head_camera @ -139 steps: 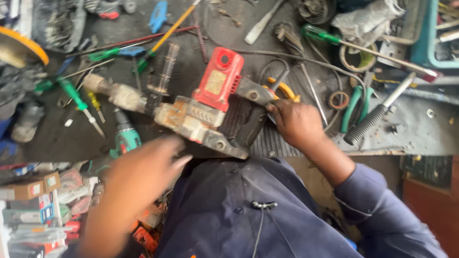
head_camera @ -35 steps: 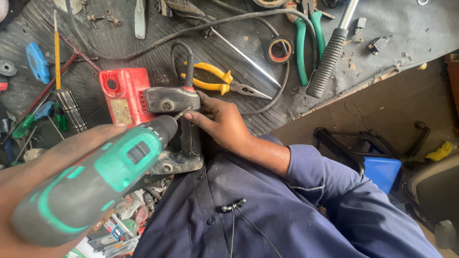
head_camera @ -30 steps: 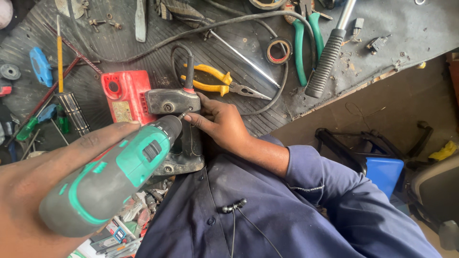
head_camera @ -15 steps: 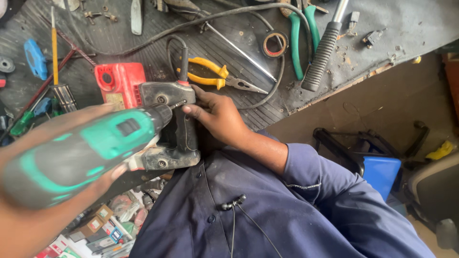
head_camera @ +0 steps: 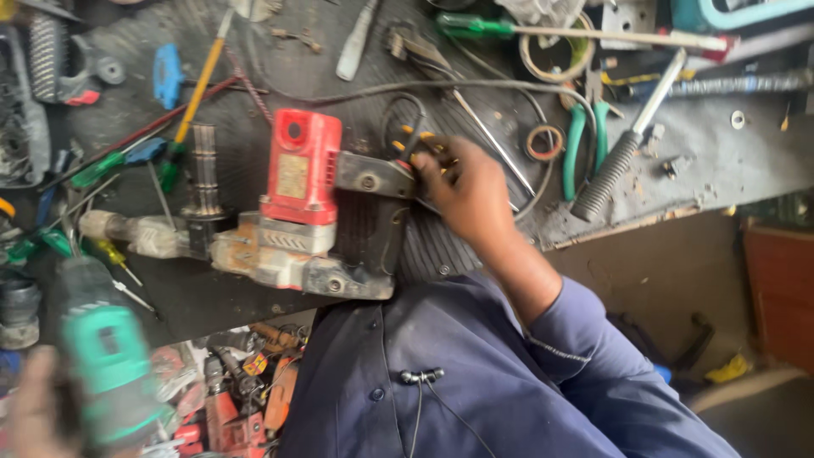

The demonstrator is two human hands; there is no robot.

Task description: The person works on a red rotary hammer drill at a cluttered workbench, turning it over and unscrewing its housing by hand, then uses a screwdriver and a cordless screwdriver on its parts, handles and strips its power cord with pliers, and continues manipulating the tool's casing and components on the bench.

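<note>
Cluttered dark workbench, tools everywhere. Red rotary hammer lies on its side at the bench edge: heavy, rigid, greasy. My right hand grips its rear handle; left hand clenches the green cordless drill. Best hold: handle plus body.

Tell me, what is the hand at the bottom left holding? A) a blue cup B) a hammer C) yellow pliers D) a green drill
D: the left hand, blurred at the bottom left corner, grips a green drill, off to the side of the red hammer drill on the bench.
</note>
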